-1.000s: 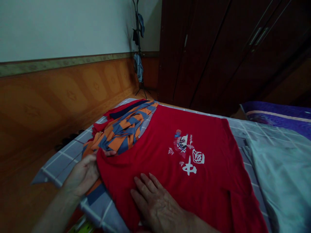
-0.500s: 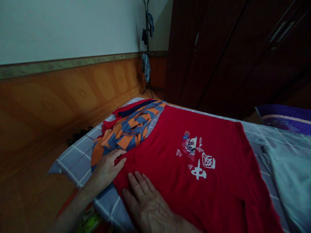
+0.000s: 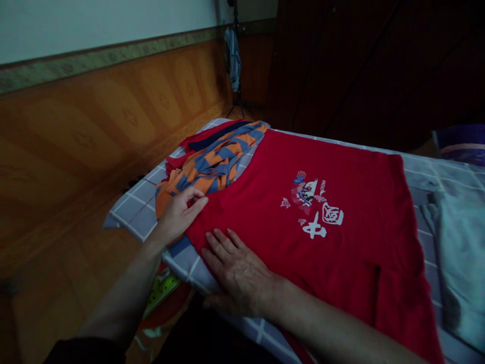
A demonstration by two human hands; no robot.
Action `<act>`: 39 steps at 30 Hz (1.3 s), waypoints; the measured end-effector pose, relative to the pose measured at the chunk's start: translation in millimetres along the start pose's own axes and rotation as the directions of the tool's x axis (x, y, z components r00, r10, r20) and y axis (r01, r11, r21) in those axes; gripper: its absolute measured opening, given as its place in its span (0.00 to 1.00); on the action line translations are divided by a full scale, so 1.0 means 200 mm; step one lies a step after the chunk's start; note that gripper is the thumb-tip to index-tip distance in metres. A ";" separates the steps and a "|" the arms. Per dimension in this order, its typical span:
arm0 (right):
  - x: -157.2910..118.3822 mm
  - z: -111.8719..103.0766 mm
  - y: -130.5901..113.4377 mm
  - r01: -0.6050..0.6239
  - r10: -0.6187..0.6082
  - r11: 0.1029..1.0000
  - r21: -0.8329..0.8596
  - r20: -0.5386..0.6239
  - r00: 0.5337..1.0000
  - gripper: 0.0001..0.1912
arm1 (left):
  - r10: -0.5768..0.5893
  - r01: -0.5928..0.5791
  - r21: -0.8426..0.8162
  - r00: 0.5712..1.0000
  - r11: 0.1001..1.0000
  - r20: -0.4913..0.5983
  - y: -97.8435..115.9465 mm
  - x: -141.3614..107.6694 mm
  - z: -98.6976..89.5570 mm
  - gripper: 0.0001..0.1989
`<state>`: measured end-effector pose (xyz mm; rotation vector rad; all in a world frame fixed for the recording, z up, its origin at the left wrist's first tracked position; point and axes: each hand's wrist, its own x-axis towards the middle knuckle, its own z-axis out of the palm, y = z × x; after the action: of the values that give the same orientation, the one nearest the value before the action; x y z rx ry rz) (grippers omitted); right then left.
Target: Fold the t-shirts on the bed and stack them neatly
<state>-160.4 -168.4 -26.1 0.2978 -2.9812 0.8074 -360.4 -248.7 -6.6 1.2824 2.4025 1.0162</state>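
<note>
A red shirt [image 3: 356, 202] with a printed mask figure and white characters lies spread over a grey checked bed cover [image 3: 132, 208]. At its left end, my left hand [image 3: 182, 212] has its thumb and fingers bent together at the shirt's edge; whether cloth is pinched between them is hidden. My right hand [image 3: 238, 268] rests flat on the red cloth just nearer to me, its fingers spread. Beyond my left hand is a crumpled orange and blue-grey checked garment [image 3: 215, 162].
Red and navy cloth [image 3: 212, 135] lies at the far left bed corner. Pale cloth [image 3: 462, 253] is at the right. A coat stand with hanging cloth [image 3: 233, 58] is behind, near dark cabinets [image 3: 359, 65]. A green item [image 3: 162, 290] shows below the bed edge.
The view has tilted down, so the bed and shirt appear higher and more of my forearms shows. Both hands remain at the same part of the shirt.
</note>
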 end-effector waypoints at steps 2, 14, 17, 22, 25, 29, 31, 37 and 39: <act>0.00 0.00 0.00 0.000 0.000 1.000 -0.006 -0.004 1.000 0.41 | 0.009 -0.016 0.081 0.996 0.997 0.088 0.02 -0.02 0.00 0.21; 0.00 0.00 0.01 -0.003 0.003 1.000 0.015 -0.007 1.000 0.39 | 0.001 0.030 0.217 0.990 0.976 -0.140 -0.03 0.01 0.00 0.14; 0.00 -0.01 0.01 -0.006 0.006 1.000 0.012 0.000 1.000 0.39 | 0.044 -0.054 0.253 0.998 0.966 0.046 -0.01 -0.01 -0.02 0.23; 0.00 -0.01 0.01 -0.009 0.009 1.000 0.011 -0.005 1.000 0.38 | 0.135 -0.178 0.270 0.976 0.946 0.173 0.00 -0.02 -0.03 0.23; -0.01 -0.01 0.01 -0.002 0.002 1.000 0.018 -0.008 1.000 0.38 | 0.057 -0.063 0.314 0.998 0.947 0.026 -0.02 0.00 -0.02 0.17; -0.01 -0.02 0.01 -0.002 0.002 0.999 0.034 -0.005 1.000 0.38 | 0.037 0.005 0.301 0.990 0.954 -0.133 -0.03 0.03 -0.01 0.14; -0.01 -0.02 0.01 -0.004 0.004 0.999 0.048 -0.004 1.000 0.39 | 0.045 -0.001 0.298 0.989 0.955 -0.140 -0.02 0.04 -0.01 0.14; -0.02 -0.02 0.01 -0.008 0.008 0.998 0.060 0.000 1.000 0.37 | -0.012 0.052 0.361 0.994 0.931 -0.113 0.00 0.06 -0.03 0.16; -0.01 -0.01 0.01 -0.007 0.008 0.998 0.058 -0.003 1.000 0.37 | 0.011 0.023 0.385 0.996 0.923 -0.086 0.02 0.06 -0.04 0.13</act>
<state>-158.0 -164.9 -25.4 0.2876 -2.9620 0.8955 -369.8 -241.2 3.2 1.3709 2.7705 0.6219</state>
